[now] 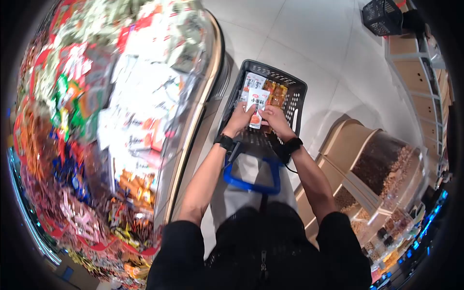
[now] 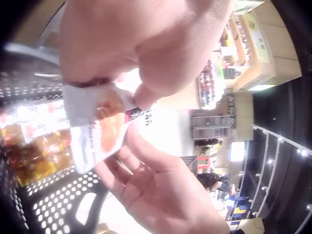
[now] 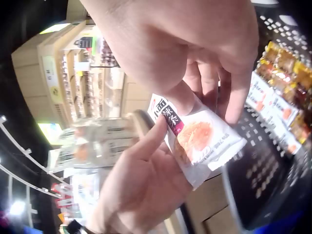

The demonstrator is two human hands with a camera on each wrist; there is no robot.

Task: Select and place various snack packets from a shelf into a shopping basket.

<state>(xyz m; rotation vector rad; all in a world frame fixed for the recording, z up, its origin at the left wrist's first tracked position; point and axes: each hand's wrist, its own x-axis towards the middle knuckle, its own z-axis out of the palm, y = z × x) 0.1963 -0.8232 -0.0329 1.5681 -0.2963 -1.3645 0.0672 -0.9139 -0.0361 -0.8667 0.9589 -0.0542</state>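
Observation:
Both hands hold one white snack packet (image 1: 257, 104) printed with dark characters and an orange food picture, above a dark perforated shopping basket (image 1: 300, 92). My left hand (image 1: 238, 119) grips its left side, thumb on the printed front; my right hand (image 1: 277, 119) pinches the other side, thumb also on the front. In the right wrist view the packet (image 3: 195, 139) lies tilted between both thumbs and the fingers behind. Inside the basket are more white packets (image 3: 273, 107) and several amber-brown packets (image 3: 287, 63). The basket's blue handle (image 1: 251, 187) hangs toward the body.
A long display bin (image 1: 193, 121) heaped with wrapped snacks runs along the left. To the right stand wooden bins (image 1: 338, 159) with clear covers over loose brown goods. Another dark basket (image 1: 382, 18) is at the far right on the pale tiled floor (image 1: 309, 34).

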